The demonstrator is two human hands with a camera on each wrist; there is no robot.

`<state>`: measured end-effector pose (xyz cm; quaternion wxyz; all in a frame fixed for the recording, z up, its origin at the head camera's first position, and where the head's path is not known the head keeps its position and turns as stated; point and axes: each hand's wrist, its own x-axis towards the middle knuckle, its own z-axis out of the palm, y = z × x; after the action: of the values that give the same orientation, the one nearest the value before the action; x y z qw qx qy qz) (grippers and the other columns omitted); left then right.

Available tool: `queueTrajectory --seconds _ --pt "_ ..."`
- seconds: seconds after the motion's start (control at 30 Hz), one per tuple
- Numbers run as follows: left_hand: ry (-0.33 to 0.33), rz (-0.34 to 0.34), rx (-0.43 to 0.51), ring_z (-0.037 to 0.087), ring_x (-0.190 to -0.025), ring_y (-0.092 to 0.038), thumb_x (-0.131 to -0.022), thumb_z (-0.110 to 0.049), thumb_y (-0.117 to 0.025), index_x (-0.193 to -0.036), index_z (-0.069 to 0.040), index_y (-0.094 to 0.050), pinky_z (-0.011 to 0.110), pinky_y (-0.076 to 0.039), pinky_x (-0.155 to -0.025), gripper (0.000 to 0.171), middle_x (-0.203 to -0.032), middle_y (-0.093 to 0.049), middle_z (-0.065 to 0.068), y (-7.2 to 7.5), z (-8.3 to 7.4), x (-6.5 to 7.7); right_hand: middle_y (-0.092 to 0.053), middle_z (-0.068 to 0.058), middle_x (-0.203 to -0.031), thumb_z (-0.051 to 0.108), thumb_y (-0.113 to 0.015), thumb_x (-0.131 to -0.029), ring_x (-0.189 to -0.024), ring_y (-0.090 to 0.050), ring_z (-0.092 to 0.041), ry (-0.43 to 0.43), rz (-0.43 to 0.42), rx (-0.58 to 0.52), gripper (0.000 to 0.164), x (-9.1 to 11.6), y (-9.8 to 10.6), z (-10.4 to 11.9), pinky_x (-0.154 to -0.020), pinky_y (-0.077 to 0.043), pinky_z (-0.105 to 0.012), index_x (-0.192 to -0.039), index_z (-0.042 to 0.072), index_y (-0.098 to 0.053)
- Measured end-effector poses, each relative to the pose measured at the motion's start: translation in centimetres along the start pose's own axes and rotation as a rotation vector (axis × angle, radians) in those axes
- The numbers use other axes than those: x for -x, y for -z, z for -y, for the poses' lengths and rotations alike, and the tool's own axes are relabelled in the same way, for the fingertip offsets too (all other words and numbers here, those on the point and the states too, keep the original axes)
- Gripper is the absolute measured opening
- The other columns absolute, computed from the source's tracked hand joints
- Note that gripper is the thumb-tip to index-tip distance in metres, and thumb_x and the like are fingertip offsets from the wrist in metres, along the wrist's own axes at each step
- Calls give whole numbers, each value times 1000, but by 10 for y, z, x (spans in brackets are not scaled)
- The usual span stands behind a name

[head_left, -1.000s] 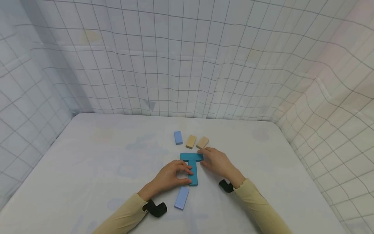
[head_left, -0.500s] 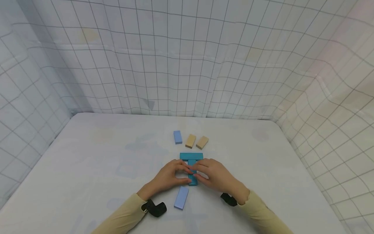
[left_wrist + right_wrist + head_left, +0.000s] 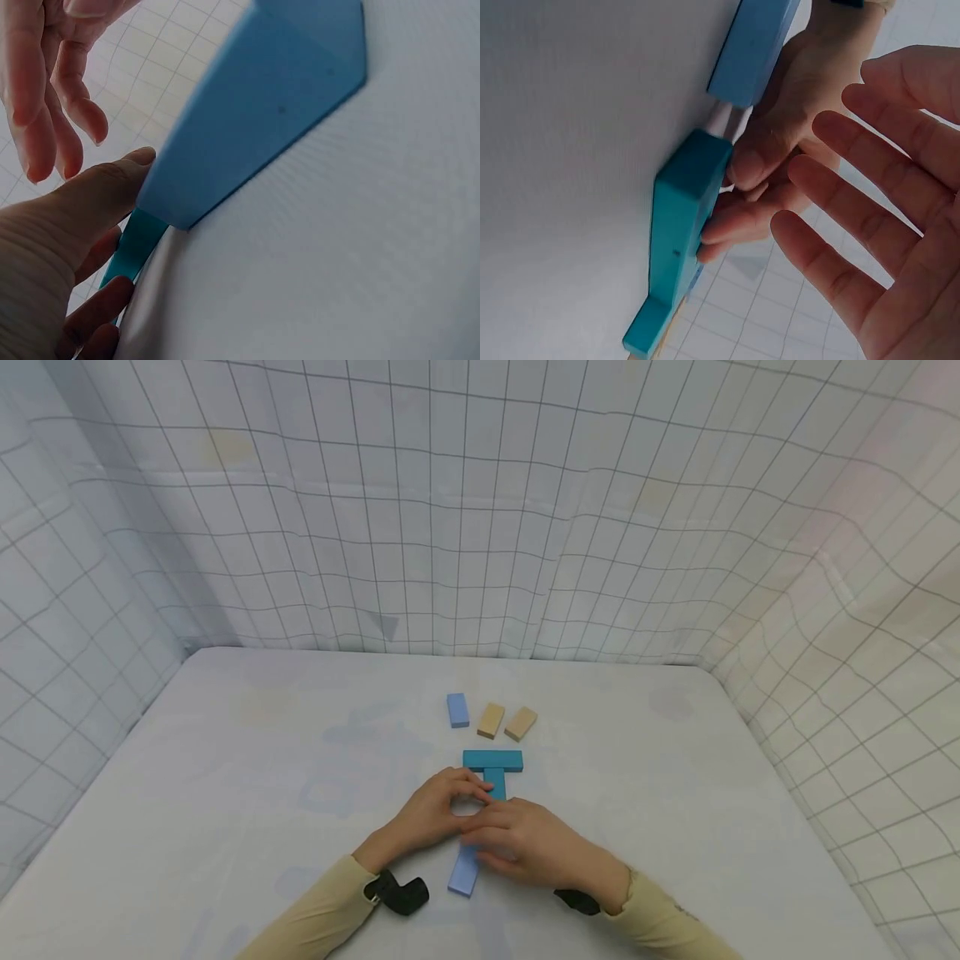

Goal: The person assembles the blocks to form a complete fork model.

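Note:
Two teal blocks lie in a T on the white table: a crossbar block (image 3: 492, 761) and a stem block (image 3: 495, 783) running toward me. My left hand (image 3: 426, 814) rests along the stem's left side. Its thumb and relaxed fingers touch that side in the right wrist view, where the stem (image 3: 681, 202) shows its near end. My right hand (image 3: 528, 845) hovers over the stem's near end and a light blue block (image 3: 463, 877), partly hiding both. Its fingers (image 3: 855, 154) are spread and hold nothing. In the left wrist view the light blue block (image 3: 247, 112) lies close.
Beyond the T lie a smaller blue block (image 3: 457, 711) and two tan blocks, one yellowish (image 3: 491, 720) and one paler (image 3: 521, 724). White grid-patterned curtains (image 3: 480, 527) stand around the back and sides of the table (image 3: 225, 760).
My right hand has come from the crossbar's right end, down past the stem, to above the light blue block. The left hand has stayed at the stem, and the blocks look unmoved.

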<state>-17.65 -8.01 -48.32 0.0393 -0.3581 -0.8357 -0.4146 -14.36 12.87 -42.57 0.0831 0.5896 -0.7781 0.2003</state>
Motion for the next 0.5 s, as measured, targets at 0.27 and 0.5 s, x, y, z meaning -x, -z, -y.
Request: queueTrajectory --seconds 0.27,0.5 --pt "-26 -4 -6 20 -115 -52 -80 -18 -78 -101 -19 -74 42 -41 -97 22 -114 -64 -4 -1 1 0 -63 1 -119 18 -69 -88 -117 -52 -13 46 20 44 29 -2 -6 6 -101 -38 -35 -116 11 -66" --pt "-18 2 -4 21 -115 -52 -80 -20 -78 -102 -18 -74 41 -40 -98 22 -113 -64 -3 0 -1 -1 -62 3 -120 21 -66 -90 -118 -50 -13 43 66 76 29 -4 -8 12 -104 -34 -31 -118 13 -66"
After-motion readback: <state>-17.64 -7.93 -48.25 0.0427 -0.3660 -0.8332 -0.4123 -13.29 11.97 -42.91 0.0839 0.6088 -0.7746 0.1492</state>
